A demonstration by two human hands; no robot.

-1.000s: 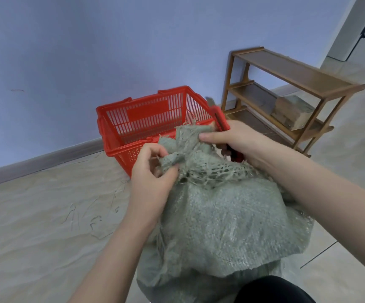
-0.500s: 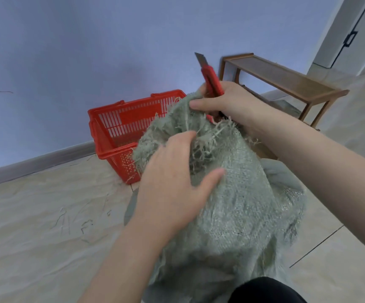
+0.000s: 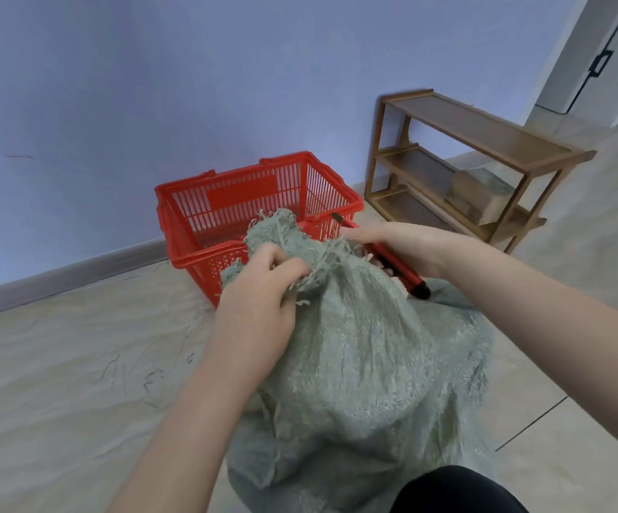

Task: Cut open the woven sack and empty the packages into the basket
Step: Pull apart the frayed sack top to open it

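Head view: woven sack [image 3: 366,357] in front of red basket [image 3: 242,196]
Left hand [image 3: 259,305]: grips the sack's frayed mouth
Right hand [image 3: 403,242]: grasps red knife [image 3: 409,279] — beside the mouth

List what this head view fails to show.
Contents of the grey-green woven sack: head view, hidden by its fabric; no packages visible.
Red utility knife: middle covered by the right hand; blade contact with the sack unclear.
Red plastic basket: front floor hidden behind the sack's frayed top.
Sack bottom: covered by a black shape, cut off by the lower edge.
Fingertips of the left hand: buried in frayed fabric.
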